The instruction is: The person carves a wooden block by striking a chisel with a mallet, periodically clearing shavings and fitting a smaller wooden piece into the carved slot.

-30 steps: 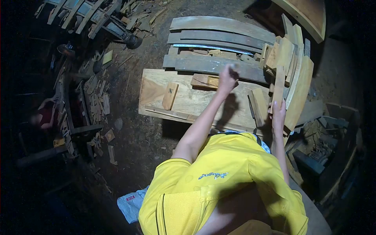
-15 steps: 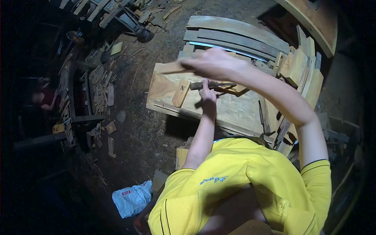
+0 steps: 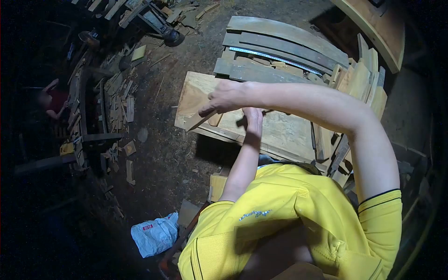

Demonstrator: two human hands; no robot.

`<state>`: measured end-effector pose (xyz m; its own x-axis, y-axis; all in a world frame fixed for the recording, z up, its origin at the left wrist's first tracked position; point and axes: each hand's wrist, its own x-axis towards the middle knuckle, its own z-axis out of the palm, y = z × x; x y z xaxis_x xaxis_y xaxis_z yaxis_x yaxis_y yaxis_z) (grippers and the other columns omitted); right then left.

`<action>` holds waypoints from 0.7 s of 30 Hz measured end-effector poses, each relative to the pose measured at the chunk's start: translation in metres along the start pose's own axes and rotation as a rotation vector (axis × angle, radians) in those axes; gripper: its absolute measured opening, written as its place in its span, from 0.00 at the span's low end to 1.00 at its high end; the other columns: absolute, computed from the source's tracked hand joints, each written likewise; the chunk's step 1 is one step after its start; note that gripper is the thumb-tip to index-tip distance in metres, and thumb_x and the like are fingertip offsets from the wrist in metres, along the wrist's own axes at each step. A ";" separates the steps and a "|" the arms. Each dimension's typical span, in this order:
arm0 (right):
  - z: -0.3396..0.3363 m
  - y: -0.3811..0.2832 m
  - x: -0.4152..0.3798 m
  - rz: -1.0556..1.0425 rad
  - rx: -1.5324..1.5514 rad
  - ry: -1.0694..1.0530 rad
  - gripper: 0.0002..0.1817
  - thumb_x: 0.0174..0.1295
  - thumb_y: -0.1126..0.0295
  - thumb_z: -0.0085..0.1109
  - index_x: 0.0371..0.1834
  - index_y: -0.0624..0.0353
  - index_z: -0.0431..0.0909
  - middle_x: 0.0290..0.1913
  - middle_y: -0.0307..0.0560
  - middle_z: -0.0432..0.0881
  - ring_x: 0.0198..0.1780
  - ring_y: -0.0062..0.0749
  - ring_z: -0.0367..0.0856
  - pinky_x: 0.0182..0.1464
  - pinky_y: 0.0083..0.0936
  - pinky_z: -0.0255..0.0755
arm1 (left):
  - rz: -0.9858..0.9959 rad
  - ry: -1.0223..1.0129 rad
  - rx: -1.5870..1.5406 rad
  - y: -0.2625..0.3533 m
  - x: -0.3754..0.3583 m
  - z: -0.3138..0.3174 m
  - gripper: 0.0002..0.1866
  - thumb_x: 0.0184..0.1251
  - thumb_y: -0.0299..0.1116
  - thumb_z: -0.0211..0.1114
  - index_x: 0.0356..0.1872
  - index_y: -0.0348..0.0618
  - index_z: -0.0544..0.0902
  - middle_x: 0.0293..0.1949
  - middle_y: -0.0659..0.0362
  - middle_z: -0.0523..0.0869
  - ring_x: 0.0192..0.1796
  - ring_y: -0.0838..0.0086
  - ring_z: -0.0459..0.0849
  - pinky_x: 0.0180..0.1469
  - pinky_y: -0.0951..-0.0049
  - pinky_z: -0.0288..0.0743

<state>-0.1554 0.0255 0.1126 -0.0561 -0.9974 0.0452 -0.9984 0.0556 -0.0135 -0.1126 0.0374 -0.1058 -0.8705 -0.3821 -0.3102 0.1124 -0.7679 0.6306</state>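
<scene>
My right hand (image 3: 225, 97) is closed round a flat wooden piece (image 3: 201, 121), whose end points down and left past the workbench's near edge. Below my right wrist, my left hand (image 3: 253, 118) rests over the bench board (image 3: 282, 131), its fingertips partly covered by the right forearm. It is closed on a dark-handled tool; only a short bit of the thin dark shaft (image 3: 267, 112) shows beside the hand. A small wooden block (image 3: 215, 120) lies left of my left hand, mostly hidden behind my right hand and the wooden piece.
Long planks (image 3: 284, 32) and a measuring strip (image 3: 275, 58) lie across the far side. More boards (image 3: 361, 79) are stacked at the right. A person (image 3: 57, 103) is at the far left, near scrap wood. A white sack (image 3: 155, 234) lies on the ground.
My right hand has moved left and down with the wooden piece, and its forearm now covers the dark-handled tool. My left hand has stayed nearly in place.
</scene>
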 end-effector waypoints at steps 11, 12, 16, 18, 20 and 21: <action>-0.047 0.011 -0.150 0.630 0.568 0.271 0.26 0.62 0.57 0.52 0.64 0.46 0.62 0.46 0.53 0.79 0.42 0.42 0.80 0.42 0.33 0.73 | -0.065 0.098 0.004 0.005 -0.017 0.012 0.09 0.58 0.29 0.63 0.40 0.44 0.78 0.38 0.59 0.81 0.41 0.68 0.80 0.45 0.67 0.74; -0.049 0.003 -0.176 0.780 0.594 0.290 0.28 0.62 0.58 0.53 0.65 0.47 0.60 0.49 0.52 0.77 0.44 0.38 0.79 0.43 0.30 0.73 | -0.107 0.195 0.083 0.013 -0.022 0.026 0.08 0.58 0.29 0.64 0.38 0.45 0.77 0.37 0.60 0.81 0.38 0.71 0.80 0.40 0.73 0.74; -0.046 -0.055 -0.268 1.297 0.910 0.575 0.31 0.62 0.61 0.52 0.68 0.50 0.56 0.51 0.48 0.76 0.41 0.31 0.78 0.45 0.27 0.71 | 0.021 -0.015 0.379 0.021 -0.031 0.059 0.10 0.57 0.30 0.67 0.39 0.40 0.78 0.35 0.63 0.81 0.38 0.79 0.79 0.42 0.78 0.73; -0.010 -0.085 -0.315 1.432 0.840 0.754 0.31 0.63 0.64 0.51 0.69 0.54 0.55 0.49 0.46 0.76 0.37 0.24 0.75 0.41 0.21 0.71 | 0.153 -0.196 0.554 0.015 -0.035 0.082 0.09 0.59 0.30 0.64 0.38 0.37 0.78 0.33 0.62 0.80 0.36 0.79 0.78 0.41 0.78 0.73; 0.013 -0.114 -0.341 1.436 0.745 0.871 0.30 0.63 0.65 0.51 0.69 0.55 0.55 0.48 0.46 0.76 0.34 0.21 0.74 0.37 0.19 0.70 | 0.093 -0.361 0.676 0.003 -0.042 0.101 0.11 0.60 0.31 0.63 0.39 0.35 0.77 0.33 0.61 0.80 0.35 0.80 0.78 0.39 0.78 0.73; 0.013 -0.131 -0.345 1.565 0.760 0.947 0.29 0.64 0.66 0.50 0.68 0.56 0.55 0.47 0.45 0.76 0.32 0.20 0.73 0.36 0.18 0.69 | 0.221 -0.411 0.934 -0.010 -0.041 0.106 0.12 0.60 0.32 0.64 0.41 0.35 0.75 0.34 0.59 0.81 0.35 0.76 0.79 0.38 0.74 0.73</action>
<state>-0.0051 0.3617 0.0863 -0.9689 0.2475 -0.0071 0.1144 0.4221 -0.8993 -0.1284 0.1154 -0.0242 -0.9913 -0.1271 0.0347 0.0262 0.0682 0.9973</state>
